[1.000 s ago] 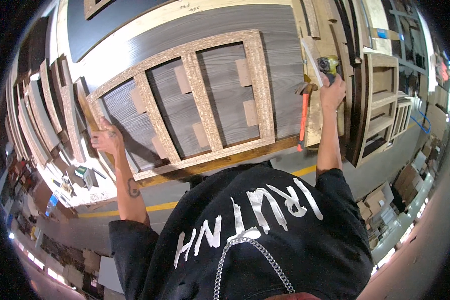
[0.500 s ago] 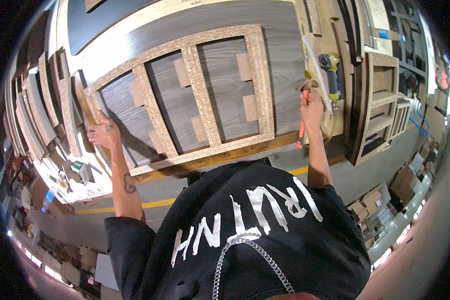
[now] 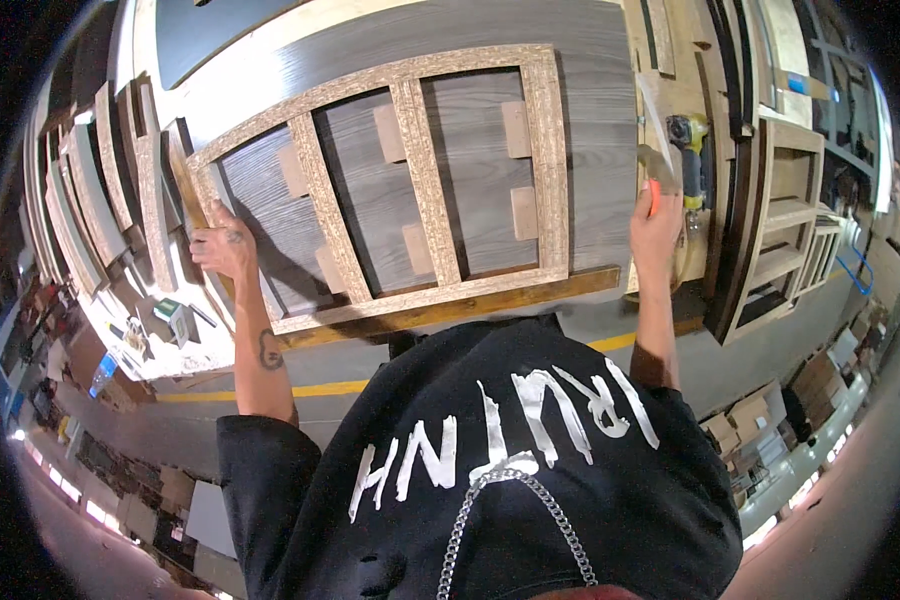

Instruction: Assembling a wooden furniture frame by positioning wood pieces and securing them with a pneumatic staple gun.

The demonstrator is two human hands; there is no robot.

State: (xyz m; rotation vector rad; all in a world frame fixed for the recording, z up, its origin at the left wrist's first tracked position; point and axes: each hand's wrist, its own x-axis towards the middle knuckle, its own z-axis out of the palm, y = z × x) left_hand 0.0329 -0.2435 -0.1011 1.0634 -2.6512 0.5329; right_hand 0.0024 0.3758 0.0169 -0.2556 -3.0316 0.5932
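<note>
At the far left, a row of narrow boards (image 3: pixel 105 200) is seen, with a bottle (image 3: pixel 103 373) below it. A green-and-grey box (image 3: pixel 173 318) is set on a brightly lit surface. The left hand (image 3: pixel 227 248) is laid at the left end of a particleboard frame (image 3: pixel 425 170), beside a brown wooden strip (image 3: pixel 189 195); the fingers are bent, but whether anything is gripped by them cannot be told. The frame, divided by two inner bars into three openings, is laid over a grey wood-grain panel (image 3: pixel 600 120), and small pale blocks (image 3: pixel 515 130) are seen beside its bars. Along its near side, a brown bar (image 3: pixel 530 295) is seen. Right of the panel, a hammer (image 3: pixel 655 197) is held in the wrapped right hand (image 3: pixel 658 230), its orange handle partly covered and its head blurred. Just beyond, a yellow-and-black drill (image 3: pixel 692 150) is seen, then a wooden rack (image 3: pixel 785 217).
</note>
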